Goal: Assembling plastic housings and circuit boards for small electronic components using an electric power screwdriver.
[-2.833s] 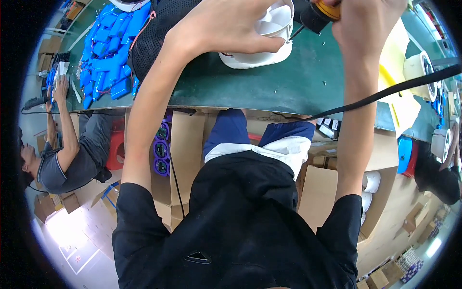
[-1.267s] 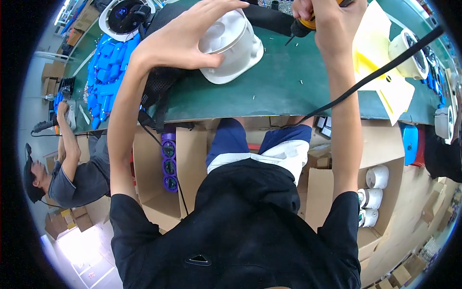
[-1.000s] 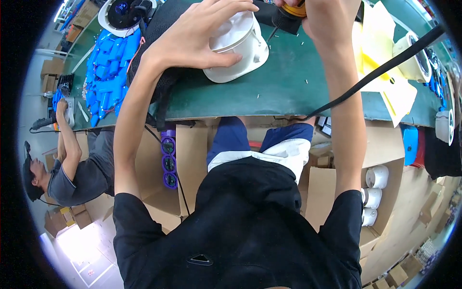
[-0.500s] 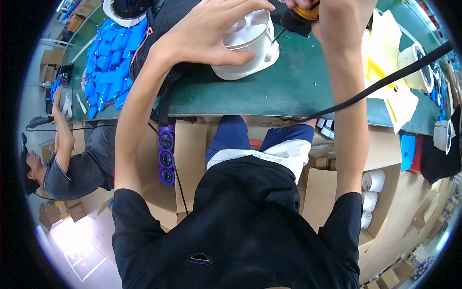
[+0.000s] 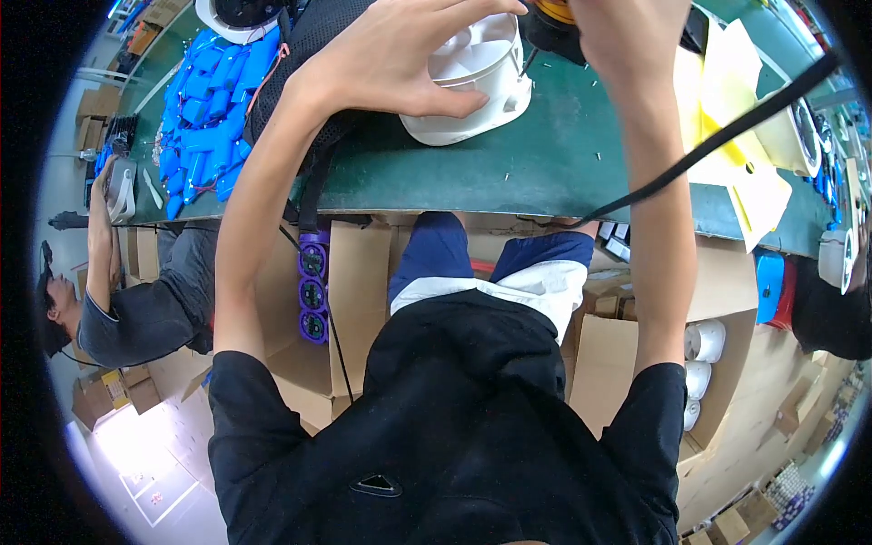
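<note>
A white round plastic housing (image 5: 477, 100) with a flanged base and inner ribs stands on the green workbench (image 5: 436, 186). My left hand (image 5: 391, 56) wraps its near left side, thumb along the outer wall and fingers over the top rim. My right hand (image 5: 627, 41) grips a yellow-and-black power screwdriver (image 5: 551, 29), partly cut off by the upper edge. Its thin bit slants down to the housing's right side; whether it sits in a screw cannot be made out. Several small screws (image 5: 508, 177) lie scattered on the bench.
Blue wrapped packs (image 5: 204, 127) are heaped at left beside a black mesh bag (image 5: 313, 45). Yellow sheets (image 5: 727, 118) and another white housing (image 5: 786, 132) lie at right. A black cable (image 5: 708, 145) crosses my right forearm. Open cartons (image 5: 359, 309) stand below; a co-worker (image 5: 136, 309) sits at left.
The screwdriver and my right hand have shifted slightly left and up. My left hand stays on the housing. The co-worker's raised hand has moved to a white part on the bench.
</note>
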Motion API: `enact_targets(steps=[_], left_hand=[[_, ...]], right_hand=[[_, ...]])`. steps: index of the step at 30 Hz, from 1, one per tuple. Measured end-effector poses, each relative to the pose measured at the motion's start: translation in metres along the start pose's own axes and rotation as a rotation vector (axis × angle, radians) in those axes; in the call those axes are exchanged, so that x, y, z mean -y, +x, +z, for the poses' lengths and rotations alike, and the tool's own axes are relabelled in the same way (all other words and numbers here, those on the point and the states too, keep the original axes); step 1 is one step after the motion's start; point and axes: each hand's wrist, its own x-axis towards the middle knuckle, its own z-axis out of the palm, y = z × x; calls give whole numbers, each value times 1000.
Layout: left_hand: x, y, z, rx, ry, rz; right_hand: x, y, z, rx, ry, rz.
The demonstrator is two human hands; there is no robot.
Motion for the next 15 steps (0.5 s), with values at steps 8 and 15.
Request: enact_targets(steps=[8, 15], left_hand=[[19, -9, 27, -172, 181, 81], [19, -10, 26, -168, 121, 44]], right_hand=[[-5, 6, 13, -70, -226, -171], [4, 3, -3, -132, -332, -146]])
